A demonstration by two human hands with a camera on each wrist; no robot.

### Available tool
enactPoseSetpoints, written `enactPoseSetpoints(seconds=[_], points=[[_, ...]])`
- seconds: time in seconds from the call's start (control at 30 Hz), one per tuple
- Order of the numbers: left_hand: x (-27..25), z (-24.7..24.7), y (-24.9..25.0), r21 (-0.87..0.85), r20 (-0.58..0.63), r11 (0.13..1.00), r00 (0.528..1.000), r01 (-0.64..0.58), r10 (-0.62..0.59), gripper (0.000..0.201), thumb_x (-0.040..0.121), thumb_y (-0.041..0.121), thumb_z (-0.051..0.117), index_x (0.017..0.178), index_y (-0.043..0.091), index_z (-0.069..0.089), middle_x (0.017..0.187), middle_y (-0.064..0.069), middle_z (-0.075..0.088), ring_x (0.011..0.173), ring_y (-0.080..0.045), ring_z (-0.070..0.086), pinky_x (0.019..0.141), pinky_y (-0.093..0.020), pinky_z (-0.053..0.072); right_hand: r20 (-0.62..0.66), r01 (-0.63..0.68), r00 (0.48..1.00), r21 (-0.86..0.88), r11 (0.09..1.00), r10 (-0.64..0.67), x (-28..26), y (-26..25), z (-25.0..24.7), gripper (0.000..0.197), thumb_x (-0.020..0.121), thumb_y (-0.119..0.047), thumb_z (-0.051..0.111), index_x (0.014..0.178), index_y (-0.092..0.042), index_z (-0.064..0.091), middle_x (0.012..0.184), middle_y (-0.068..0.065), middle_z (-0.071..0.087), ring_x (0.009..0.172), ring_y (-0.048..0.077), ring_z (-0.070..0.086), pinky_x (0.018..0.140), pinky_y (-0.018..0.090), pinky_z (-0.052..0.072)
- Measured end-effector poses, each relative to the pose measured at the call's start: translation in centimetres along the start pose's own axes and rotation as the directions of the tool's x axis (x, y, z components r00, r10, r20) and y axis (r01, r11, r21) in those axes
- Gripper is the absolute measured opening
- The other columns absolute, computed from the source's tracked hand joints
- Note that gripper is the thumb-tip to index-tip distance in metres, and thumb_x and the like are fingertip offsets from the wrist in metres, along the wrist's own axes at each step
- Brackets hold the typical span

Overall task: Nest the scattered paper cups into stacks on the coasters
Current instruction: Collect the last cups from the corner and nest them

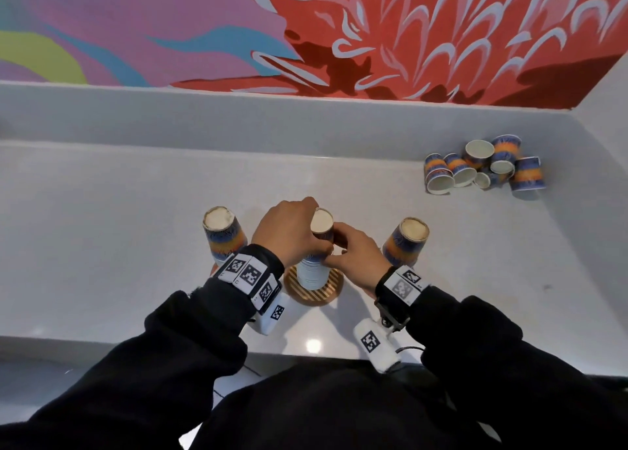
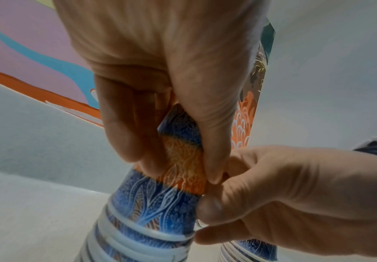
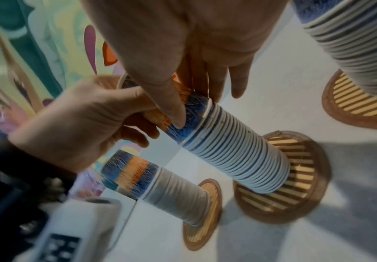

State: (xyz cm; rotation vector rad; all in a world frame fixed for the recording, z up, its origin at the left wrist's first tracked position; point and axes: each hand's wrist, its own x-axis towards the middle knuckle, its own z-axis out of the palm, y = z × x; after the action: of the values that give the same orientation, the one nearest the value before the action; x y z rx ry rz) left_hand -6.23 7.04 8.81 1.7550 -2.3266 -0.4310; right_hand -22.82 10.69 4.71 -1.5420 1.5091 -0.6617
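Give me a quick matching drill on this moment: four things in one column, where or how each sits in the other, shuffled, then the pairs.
Things:
1. middle stack
2. loose cups
3. left stack
4. right stack

States:
A. heaped on their sides near the far right corner
B. gripped by left hand and right hand
C. untouched, beside the left wrist
D. untouched, beside the right wrist

Pairs: 1-B, 2-A, 3-C, 4-D
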Motion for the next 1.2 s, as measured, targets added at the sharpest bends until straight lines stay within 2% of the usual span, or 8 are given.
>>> enactPoseSetpoints(seconds=[0.13,0.27,0.4,0.47,0.67,0.87,1.03,1.2], points=[[-0.2,0.1,0.1,-0.018,0.007,1.000,1.000,0.012,-0.012,0.061,0.070,0.052,0.085,0.116,0.021,0.059,0.100,-0.001,0.071,0.082,-0.020,0.060,0.064,-0.029,0.042,0.006,0.016,1.000,-0.076,0.997,-0.016,0.4,0.4,0.1,0.057,0.084,-0.011,0.079,0.136,-0.020,0.059,0.131,0.000,0.070,0.123,0.015,0.064,0.105,0.030,0.049],[-0.4,-0.5,0.3,0.039,0.024,0.999,1.000,0.016,-0.017,0.064,0.070,0.059,0.081,0.118,0.025,0.056,0.102,0.002,0.071,0.083,-0.020,0.061,0.064,-0.031,0.043,0.001,0.032,0.999,-0.072,0.997,-0.032,0.6,0.7,0.1,0.057,0.082,-0.012,0.080,0.135,-0.021,0.060,0.130,-0.001,0.070,0.121,0.013,0.064,0.108,0.040,0.052],[-1.0,-2.1,0.7,-0.004,0.042,1.000,0.999,0.017,-0.017,0.094,0.071,0.080,0.072,0.146,0.030,0.048,0.135,0.001,0.064,0.116,-0.023,0.064,0.089,-0.038,0.053,-0.021,0.094,0.995,-0.035,0.995,-0.095,0.3,0.2,-1.0,0.062,0.082,-0.011,0.080,0.139,-0.022,0.058,0.133,-0.003,0.068,0.123,0.011,0.063,0.109,0.040,0.051],[-1.1,-4.0,1.7,-0.076,-0.062,0.997,0.998,-0.015,0.010,0.097,0.077,0.085,0.063,0.153,0.029,0.045,0.144,0.002,0.057,0.121,-0.020,0.061,0.095,-0.038,0.052,-0.046,0.125,0.991,0.040,0.991,-0.123,-0.2,-0.5,-2.6,0.061,0.084,-0.005,0.077,0.139,-0.024,0.059,0.132,-0.005,0.068,0.123,0.008,0.063,0.108,0.037,0.052],[1.1,-8.5,9.0,-0.542,-0.339,0.789,0.934,-0.291,0.112,0.032,0.095,0.044,0.073,0.124,0.030,0.068,0.111,0.015,0.069,0.093,-0.002,0.064,0.074,-0.010,0.047,-0.230,0.234,0.961,0.374,0.897,-0.155,-2.1,-3.7,-11.5,0.035,0.090,0.010,0.068,0.122,-0.005,0.069,0.118,0.017,0.074,0.115,0.027,0.070,0.099,0.034,0.057],[5.6,-6.3,18.6,-0.811,-0.273,0.501,0.953,-0.303,0.134,0.020,0.094,0.022,0.075,0.113,0.026,0.073,0.097,0.009,0.074,0.084,-0.005,0.066,0.075,-0.020,0.050,-0.372,0.152,0.928,0.369,0.917,-0.004,-1.8,-0.2,-21.8,0.020,0.094,-0.003,0.069,0.112,-0.012,0.074,0.115,0.011,0.075,0.110,0.026,0.070,0.093,0.044,0.057],[11.1,-3.1,26.7,-0.899,-0.153,0.397,0.983,-0.183,0.105,0.022,0.093,0.012,0.071,0.114,0.020,0.071,0.096,0.004,0.069,0.079,-0.005,0.065,0.064,-0.017,0.047,-0.431,0.039,0.892,0.378,0.925,0.139,-0.2,6.5,-29.3,0.018,0.091,-0.006,0.072,0.106,-0.015,0.074,0.109,0.002,0.076,0.100,0.015,0.068,0.086,0.040,0.056],[17.4,2.2,32.2,-0.929,-0.048,0.368,0.998,-0.028,-0.045,0.029,0.090,0.009,0.073,0.116,0.020,0.069,0.102,0.001,0.065,0.094,-0.017,0.066,0.093,-0.039,0.057,-0.478,-0.030,0.847,0.392,0.919,0.232,2.4,13.3,-35.1,0.019,0.091,-0.008,0.074,0.108,-0.017,0.071,0.108,0.002,0.071,0.096,0.017,0.065,0.083,0.039,0.054]])
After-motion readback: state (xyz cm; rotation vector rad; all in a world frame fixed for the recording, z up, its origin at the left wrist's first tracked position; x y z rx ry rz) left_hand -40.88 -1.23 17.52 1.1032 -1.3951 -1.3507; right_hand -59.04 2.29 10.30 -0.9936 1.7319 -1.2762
